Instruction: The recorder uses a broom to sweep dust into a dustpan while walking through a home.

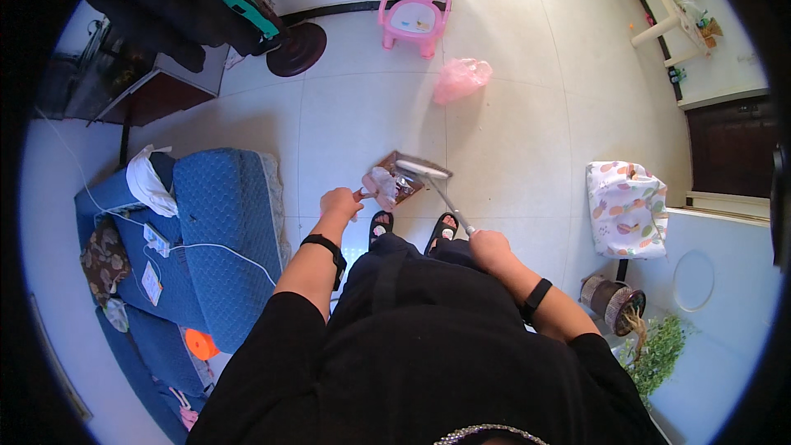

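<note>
In front of my feet a brown dustpan [413,196] lies on the tiled floor, with crumpled pale plastic [384,184] and a shiny wrapper [405,185] in it. My left hand [341,203] is closed around what looks like the dustpan's handle, partly hidden by the fingers. A broom's grey pole [456,205] runs down from my right hand [490,250], which grips its upper end. The broom head [423,169], pale on top with dark bristles, rests across the far right edge of the dustpan.
Beyond the dustpan sits a pink plastic bag [462,80], with a pink child's chair [416,12] behind it. A blue sofa [222,247] with a power strip [156,240] is left. At right stand a fruit-patterned covered item [627,210] and a potted plant [658,352].
</note>
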Motion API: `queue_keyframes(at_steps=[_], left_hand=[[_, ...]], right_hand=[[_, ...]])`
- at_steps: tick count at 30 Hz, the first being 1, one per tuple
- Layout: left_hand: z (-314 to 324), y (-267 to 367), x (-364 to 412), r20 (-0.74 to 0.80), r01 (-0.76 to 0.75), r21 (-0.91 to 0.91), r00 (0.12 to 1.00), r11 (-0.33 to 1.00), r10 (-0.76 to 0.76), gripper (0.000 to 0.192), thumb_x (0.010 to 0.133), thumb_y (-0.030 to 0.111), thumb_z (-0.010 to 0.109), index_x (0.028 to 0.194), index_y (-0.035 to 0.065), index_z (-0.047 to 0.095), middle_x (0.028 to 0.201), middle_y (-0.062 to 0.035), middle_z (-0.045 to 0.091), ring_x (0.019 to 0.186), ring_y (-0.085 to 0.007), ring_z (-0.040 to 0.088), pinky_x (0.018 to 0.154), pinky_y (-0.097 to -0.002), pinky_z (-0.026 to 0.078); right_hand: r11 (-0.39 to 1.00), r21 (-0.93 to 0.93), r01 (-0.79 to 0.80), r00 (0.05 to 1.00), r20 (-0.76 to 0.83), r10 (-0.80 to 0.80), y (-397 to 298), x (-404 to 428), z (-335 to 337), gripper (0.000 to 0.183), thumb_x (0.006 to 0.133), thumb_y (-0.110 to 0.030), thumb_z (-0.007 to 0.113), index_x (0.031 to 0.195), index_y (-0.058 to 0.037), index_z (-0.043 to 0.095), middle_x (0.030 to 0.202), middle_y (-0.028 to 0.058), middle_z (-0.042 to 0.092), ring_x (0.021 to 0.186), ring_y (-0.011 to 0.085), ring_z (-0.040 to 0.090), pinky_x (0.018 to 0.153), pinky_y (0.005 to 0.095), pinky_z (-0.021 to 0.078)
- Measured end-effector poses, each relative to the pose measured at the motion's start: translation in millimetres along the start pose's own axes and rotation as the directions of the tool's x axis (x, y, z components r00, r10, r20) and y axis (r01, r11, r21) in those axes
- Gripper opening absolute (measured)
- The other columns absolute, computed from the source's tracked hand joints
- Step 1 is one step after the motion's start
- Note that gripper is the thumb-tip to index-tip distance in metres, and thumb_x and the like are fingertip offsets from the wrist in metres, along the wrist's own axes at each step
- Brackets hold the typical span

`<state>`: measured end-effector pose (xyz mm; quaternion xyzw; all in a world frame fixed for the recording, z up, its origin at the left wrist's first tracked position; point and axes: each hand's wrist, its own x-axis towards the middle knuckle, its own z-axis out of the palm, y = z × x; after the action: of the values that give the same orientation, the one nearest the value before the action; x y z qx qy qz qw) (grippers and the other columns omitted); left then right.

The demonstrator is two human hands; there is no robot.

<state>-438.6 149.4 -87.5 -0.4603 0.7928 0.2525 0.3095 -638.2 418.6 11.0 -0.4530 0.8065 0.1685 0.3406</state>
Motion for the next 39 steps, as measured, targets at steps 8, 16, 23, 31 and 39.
queue_keyframes(at_steps=[8, 16, 23, 31, 39], left_hand=[[-1, -14, 7, 0.043, -0.032, -0.041, 0.999, 0.999, 0.034, 0.02, 0.069, 0.03, 0.064, 0.078, 0.0121, 0.069, 0.076, -0.0043, 0.068, 0.078, -0.0209, 0.066, 0.07, -0.0329, 0.051], [12, -74, 4, -0.022, -0.141, 0.068, 0.989, 0.988, 0.143, 0.018, 0.068, 0.029, 0.06, 0.075, 0.014, 0.067, 0.069, -0.0036, 0.066, 0.071, -0.0213, 0.065, 0.065, -0.0347, 0.051], [10, -75, 11, -0.126, -0.252, 0.202, 0.952, 0.946, 0.281, 0.019, 0.066, 0.029, 0.063, 0.075, 0.0127, 0.067, 0.068, -0.0054, 0.065, 0.072, -0.0238, 0.064, 0.066, -0.0358, 0.051], [11, -43, 25, -0.003, -0.243, 0.215, 0.968, 0.946, 0.25, 0.023, 0.067, 0.034, 0.066, 0.078, 0.0133, 0.069, 0.077, -0.005, 0.067, 0.076, -0.0233, 0.064, 0.069, -0.0361, 0.051], [18, -29, 22, 0.067, -0.136, 0.125, 0.989, 0.983, 0.129, 0.026, 0.067, 0.036, 0.068, 0.081, 0.0143, 0.069, 0.079, -0.0038, 0.067, 0.08, -0.0215, 0.064, 0.071, -0.035, 0.051]], right_hand=[[0.993, 0.024, -0.119, 0.984, -0.13, 0.121, 71, -43, -42, 0.015, 0.066, -0.011, 0.056, 0.079, -0.0103, 0.062, 0.081, 0.0144, 0.062, 0.079, 0.0327, 0.06, 0.067, 0.0426, 0.0494], [0.9, 0.25, -0.358, 0.927, -0.026, 0.375, 99, -101, 11, 0.029, 0.064, -0.013, 0.059, 0.092, -0.0086, 0.064, 0.084, 0.0166, 0.063, 0.081, 0.0341, 0.06, 0.072, 0.0401, 0.0482], [0.748, 0.429, -0.507, 0.853, 0.121, 0.508, 93, -73, 65, 0.02, 0.062, -0.012, 0.065, 0.075, 0.0023, 0.061, 0.076, 0.023, 0.062, 0.074, 0.0364, 0.062, 0.069, 0.0418, 0.0498], [0.932, 0.298, -0.204, 0.979, 0.07, 0.192, 25, -22, 41, 0.016, 0.065, -0.009, 0.056, 0.076, 0.0009, 0.062, 0.073, 0.0227, 0.062, 0.066, 0.0348, 0.063, 0.062, 0.0417, 0.0512], [0.563, 0.764, -0.316, 0.947, 0.221, 0.232, 65, -42, -13, 0.028, 0.069, -0.008, 0.058, 0.095, 0.0009, 0.062, 0.055, 0.0061, 0.055, 0.036, 0.0125, 0.048, 0.032, 0.0268, 0.0383]])
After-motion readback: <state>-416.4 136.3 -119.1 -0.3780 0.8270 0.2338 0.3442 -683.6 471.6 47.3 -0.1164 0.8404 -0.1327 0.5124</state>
